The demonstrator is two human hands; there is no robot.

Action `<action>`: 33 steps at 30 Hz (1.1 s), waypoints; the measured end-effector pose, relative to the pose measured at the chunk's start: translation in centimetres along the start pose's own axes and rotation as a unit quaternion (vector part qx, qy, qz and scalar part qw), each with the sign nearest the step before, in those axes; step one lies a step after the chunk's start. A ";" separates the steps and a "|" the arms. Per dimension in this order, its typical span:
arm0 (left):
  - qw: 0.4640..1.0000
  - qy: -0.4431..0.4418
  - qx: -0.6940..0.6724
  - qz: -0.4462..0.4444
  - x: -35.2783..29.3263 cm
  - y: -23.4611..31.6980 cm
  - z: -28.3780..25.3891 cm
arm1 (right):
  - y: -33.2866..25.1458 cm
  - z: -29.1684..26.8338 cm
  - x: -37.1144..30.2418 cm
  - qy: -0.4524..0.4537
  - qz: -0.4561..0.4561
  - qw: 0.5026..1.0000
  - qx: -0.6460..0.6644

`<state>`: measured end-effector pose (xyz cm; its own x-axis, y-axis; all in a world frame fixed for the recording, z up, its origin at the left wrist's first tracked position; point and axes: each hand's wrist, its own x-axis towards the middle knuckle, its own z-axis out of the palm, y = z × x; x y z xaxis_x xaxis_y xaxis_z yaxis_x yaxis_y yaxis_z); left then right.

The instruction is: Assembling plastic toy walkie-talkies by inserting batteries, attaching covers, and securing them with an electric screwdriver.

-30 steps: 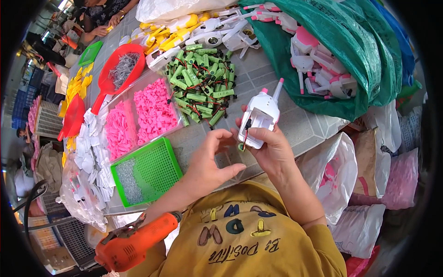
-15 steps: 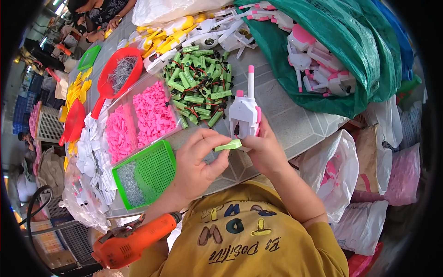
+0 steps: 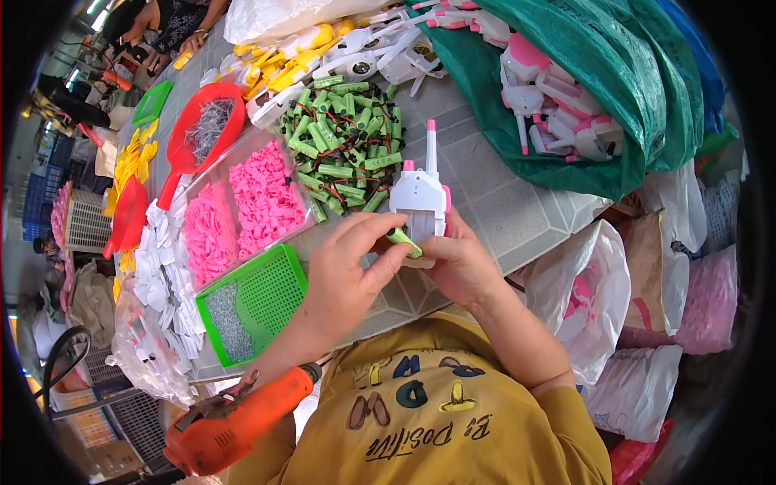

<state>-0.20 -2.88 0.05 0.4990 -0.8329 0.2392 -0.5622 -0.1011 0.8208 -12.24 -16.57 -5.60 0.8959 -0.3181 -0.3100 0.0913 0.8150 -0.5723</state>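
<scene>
Between the fingertips of my left hand (image 3: 335,271) is a light green battery cell (image 3: 405,242) with a dark end, tilted over the lower part of a white plastic housing (image 3: 419,192). My right hand (image 3: 467,263) grips that housing from its lower right side, thumb across the front. The housing has a long pink-tipped stem, a short pink stub and a pink side piece. An open rectangular recess shows in its face, partly covered by my fingers. Just beyond lies a heap of green battery cells (image 3: 339,149) with red and black wires.
A clear box of pink parts (image 3: 264,200), a green tray (image 3: 275,299) with small metal pieces and a red scoop (image 3: 184,153) of pins stand left. A green sack (image 3: 647,105) of housings lies right. An orange power tool (image 3: 234,428) is at lower left. Another person's hand (image 3: 194,42) shows far left.
The battery cell has turned from nearly level to slanting and come over the housing's recess. The housing has shifted slightly left and turned its open face more toward view.
</scene>
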 end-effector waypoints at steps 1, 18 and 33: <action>1.000 -0.001 0.000 -0.001 0.0 -0.1 0.2 | 0.1 -0.1 -0.1 0.001 0.000 1.000 0.001; 0.997 -0.020 0.073 0.025 0.4 -0.1 2.1 | 1.2 1.0 -0.7 -0.027 -0.045 0.997 0.051; 0.990 0.128 -0.055 -0.025 -0.8 -1.5 1.7 | 0.7 1.7 -1.0 -0.033 -0.066 0.997 0.011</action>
<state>-0.82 -2.99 -2.23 0.6827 -0.6625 0.3082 -0.4637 -0.0668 0.8835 -12.29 -14.87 -4.36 0.9020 -0.3914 -0.1824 0.2193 0.7791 -0.5872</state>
